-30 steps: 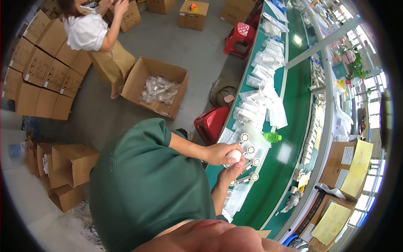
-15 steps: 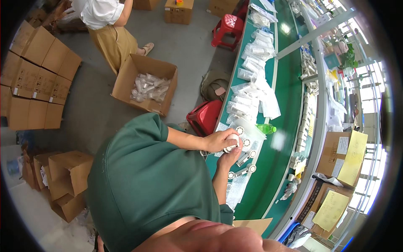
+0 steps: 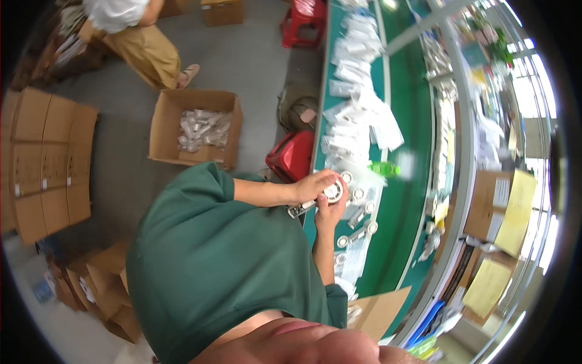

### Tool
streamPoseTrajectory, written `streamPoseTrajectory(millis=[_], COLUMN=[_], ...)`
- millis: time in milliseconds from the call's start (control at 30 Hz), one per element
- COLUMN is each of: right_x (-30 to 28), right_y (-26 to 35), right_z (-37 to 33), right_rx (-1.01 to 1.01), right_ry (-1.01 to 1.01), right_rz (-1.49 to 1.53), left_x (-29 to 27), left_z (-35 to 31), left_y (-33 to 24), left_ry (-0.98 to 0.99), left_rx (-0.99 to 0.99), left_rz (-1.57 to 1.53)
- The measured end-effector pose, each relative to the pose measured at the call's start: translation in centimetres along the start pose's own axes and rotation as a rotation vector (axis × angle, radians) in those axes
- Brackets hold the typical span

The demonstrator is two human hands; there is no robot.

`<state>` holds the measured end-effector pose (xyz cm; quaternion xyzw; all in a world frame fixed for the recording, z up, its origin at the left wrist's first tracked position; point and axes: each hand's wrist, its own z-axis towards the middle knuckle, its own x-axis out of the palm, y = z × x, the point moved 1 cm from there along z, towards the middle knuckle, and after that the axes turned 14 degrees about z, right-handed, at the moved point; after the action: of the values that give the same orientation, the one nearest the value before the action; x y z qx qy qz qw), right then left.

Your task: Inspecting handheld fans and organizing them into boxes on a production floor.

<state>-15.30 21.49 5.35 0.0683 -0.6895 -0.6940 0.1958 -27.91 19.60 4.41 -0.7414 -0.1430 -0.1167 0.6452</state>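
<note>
Both hands are together at the near edge of the green workbench (image 3: 394, 242). Between them is a round white ringed piece (image 3: 333, 192), its open face turned up. A short grey-and-white handle (image 3: 301, 209) sticks out below my left hand and seems to belong to it. My left hand (image 3: 315, 185) grips the ring from the far-left side. My right hand (image 3: 331, 212) is closed round its near-right side, thumb against the rim. Similar round white pieces with handles (image 3: 362, 213) lie on the bench just right of my hands, some on clear bubble wrap (image 3: 359, 255).
Wrapped packets (image 3: 354, 73) line the bench beyond my hands, near a green bottle (image 3: 384, 169). A red stool (image 3: 292, 156) stands beside the bench. Behind it are an open carton (image 3: 163, 130) of packets, a person (image 3: 130, 45) and stacked cartons (image 3: 51, 158).
The whole view has shifted. In my hands the white piece has turned so that its ringed face and the handle show more. Both hands stay closed on it.
</note>
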Motion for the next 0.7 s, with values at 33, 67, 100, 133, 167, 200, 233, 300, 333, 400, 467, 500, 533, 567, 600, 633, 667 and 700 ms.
streamPoseTrajectory(millis=[33,67,100,133,167,200,233,300,333,400,467,500,533,567,600,633,667,700], right_x=[0.3,0.2,0.0,-0.3,0.4,1.2,1.1,0.9,0.6,-0.1,-0.2,-0.3,-0.9,-1.1,-1.2,-1.7,-2.6,-3.8], right_y=[-0.1,-0.2,-0.6,-1.1,-1.5,-1.8,-2.4,-3.9,-4.6,-6.5,-5.5,-6.2,-6.7,-6.9,-7.0,-8.0,-10.0,-12.0], right_z=[0.3,0.4,0.7,0.7,0.6,0.5,0.0,-0.9,-1.7,-3.8,-4.4,-4.9,-5.5,-5.8,-6.1,-7.0,-8.2,-9.7], right_rx=[0.009,0.010,0.009,0.021,0.067,0.104,0.217,0.350,0.371,0.443,0.536,0.500,0.507,0.569,0.630,0.588,0.622,0.590], right_ry=[0.013,-0.005,-0.011,-0.027,-0.086,-0.141,-0.169,-0.127,-0.075,-0.083,-0.131,-0.152,-0.182,-0.184,-0.185,-0.255,-0.334,-0.439], right_rz=[0.033,0.060,-0.031,-0.127,-0.113,-0.092,-0.047,0.060,0.108,-0.044,-0.147,-0.158,-0.154,-0.250,-0.345,-0.391,-0.450,-0.382], left_x=[-0.3,-0.3,-0.5,-0.8,-1.5,-2.2,-2.2,-2.5,-2.2,-1.8,-1.5,-1.1,-0.9,-1.1,-0.8,-0.2,-0.1,1.2], left_z=[0.4,0.9,1.2,1.3,1.6,2.0,2.3,3.3,3.9,4.9,5.3,5.2,5.3,5.3,5.4,5.2,5.0,5.0], left_y=[0.6,1.3,1.8,2.6,3.7,4.8,5.1,4.5,4.3,4.6,5.6,5.9,7.4,9.5,10.1,10.7,13.0,11.4], left_ry=[-0.016,-0.002,-0.022,-0.036,-0.047,-0.063,-0.105,-0.179,-0.192,-0.164,-0.059,-0.008,0.018,0.120,0.224,0.388,0.512,0.551], left_rx=[0.027,0.047,-0.024,-0.109,-0.226,-0.343,-0.363,-0.362,-0.349,-0.355,-0.404,-0.449,-0.466,-0.397,-0.324,-0.248,-0.141,-0.013], left_rz=[0.022,0.041,-0.032,-0.102,-0.186,-0.255,-0.257,-0.200,-0.147,-0.030,0.066,0.117,0.121,0.250,0.378,0.510,0.630,0.884])
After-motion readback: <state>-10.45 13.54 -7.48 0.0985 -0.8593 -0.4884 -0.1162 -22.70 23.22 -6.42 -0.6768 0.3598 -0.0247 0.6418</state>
